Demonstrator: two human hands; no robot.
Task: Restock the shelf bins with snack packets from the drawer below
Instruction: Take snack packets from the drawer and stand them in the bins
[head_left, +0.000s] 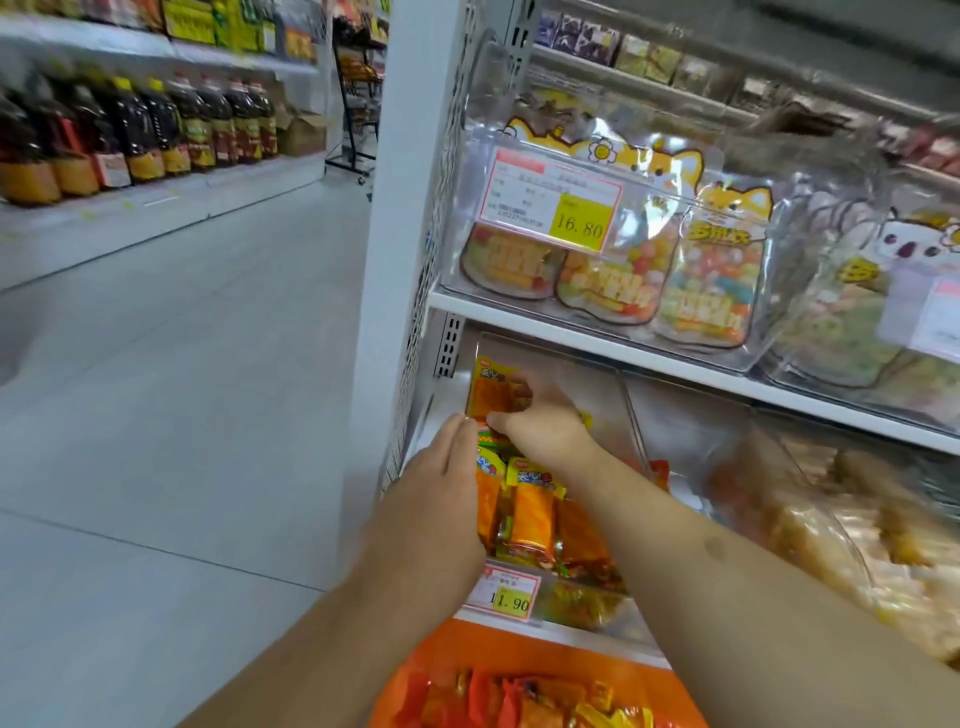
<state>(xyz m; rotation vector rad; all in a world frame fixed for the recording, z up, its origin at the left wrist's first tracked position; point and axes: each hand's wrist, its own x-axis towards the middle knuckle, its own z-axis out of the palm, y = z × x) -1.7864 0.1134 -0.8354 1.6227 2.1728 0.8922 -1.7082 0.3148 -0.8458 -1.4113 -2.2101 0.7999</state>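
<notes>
Orange drawer (524, 660) at the foot of the unit is standing pulled out nearest the viewer, and loose snack packets (519, 701) in red, orange and yellow wrappers are lying heaped inside it. Directly above, the clear shelf bin (621, 384) on the lowest shelf is holding more of the same packets, stacked from its front lip, where a price label (503, 592) reading 11.90 is hanging, back toward the rear wall. Judging by the crinkled film, each packet is probably light, soft and somewhat slippery, with contents that could crush under pressure; the safest hold is likely across the flat faces or at a sealed end, applied gently. The person is reaching both arms deep into the bin. The right hand (540, 415) is curling its fingers over an upright orange packet (491, 387) at the back left corner and appears to be pinching it into place. The left hand (441, 467) is lying with fingers straight and close together, its fingertips touching the stack just beside the right thumb, seemingly steadying the row. On the shelf above, candy pouches (701, 280) with cartoon dog prints are standing in another clear bin.
</notes>
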